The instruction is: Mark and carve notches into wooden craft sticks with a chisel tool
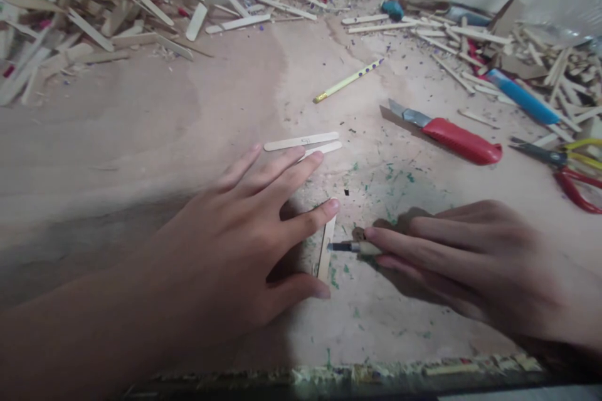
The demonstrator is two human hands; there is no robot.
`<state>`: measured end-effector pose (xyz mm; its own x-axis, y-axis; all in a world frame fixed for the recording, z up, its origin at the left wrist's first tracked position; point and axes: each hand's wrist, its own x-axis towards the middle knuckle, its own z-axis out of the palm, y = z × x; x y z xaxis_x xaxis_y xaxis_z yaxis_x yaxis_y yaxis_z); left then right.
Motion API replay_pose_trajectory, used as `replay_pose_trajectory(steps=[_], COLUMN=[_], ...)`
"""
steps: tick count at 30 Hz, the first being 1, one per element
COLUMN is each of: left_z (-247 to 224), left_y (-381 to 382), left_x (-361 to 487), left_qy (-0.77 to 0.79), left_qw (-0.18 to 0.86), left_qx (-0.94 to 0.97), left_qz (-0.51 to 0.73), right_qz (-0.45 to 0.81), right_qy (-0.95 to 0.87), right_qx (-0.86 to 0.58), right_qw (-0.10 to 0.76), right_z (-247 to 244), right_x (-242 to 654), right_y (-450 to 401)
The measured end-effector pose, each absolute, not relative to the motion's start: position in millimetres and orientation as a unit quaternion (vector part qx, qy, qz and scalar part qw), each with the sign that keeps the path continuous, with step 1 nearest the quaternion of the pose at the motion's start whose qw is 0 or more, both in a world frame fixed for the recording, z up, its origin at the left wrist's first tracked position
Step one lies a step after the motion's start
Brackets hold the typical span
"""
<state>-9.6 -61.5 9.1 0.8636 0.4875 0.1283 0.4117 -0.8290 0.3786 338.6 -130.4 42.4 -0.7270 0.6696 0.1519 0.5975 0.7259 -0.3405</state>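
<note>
Lengthwise, stick (324,260) points away, leaning right; bladed tool (352,247) leftward.

Left hand (244,232) palm down, fingers (277,169) fanned forward, thumb (301,287) spread wide from index finger (310,220). Left forearm (94,307) angled from lower left. Right hand (461,257) in pinch, fingers bunched, pointing left.

wooden table (188,100) | on it: craft stick (325,255) | stick heap (149,4) | red-handled cutter (463,140) | pencil (350,79) | scissors (559,158)
</note>
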Motion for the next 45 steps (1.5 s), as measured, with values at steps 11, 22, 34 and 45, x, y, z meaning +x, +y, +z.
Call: replay_pose_trajectory(steps=[11,22,34,45], left_z=[9.2,11.0,9.2,11.8], left_y=[-60.5,-60.6,-60.4,-60.9], left_x=[-6.3,-8.2,-8.5,-5.5], left_qy=[0.231,0.229,0.231,0.225], left_qw=[0.171,0.156,0.159,0.158], left_qx=[0.952,0.957,0.955,0.955], left_qz=[0.103,0.090,0.096,0.108], right_qz=[0.161,0.133,0.137,0.137], right_qy=[-0.921,-0.918,-0.913,-0.915], right_qx=[-0.327,-0.346,-0.359,-0.347], right_qw=[0.137,0.141,0.139,0.152], right_z=[45.7,43.3,41.4,38.0], right_x=[343.2,341.8,337.3,341.0], right_y=[-130.6,-138.6,-133.0,-138.7])
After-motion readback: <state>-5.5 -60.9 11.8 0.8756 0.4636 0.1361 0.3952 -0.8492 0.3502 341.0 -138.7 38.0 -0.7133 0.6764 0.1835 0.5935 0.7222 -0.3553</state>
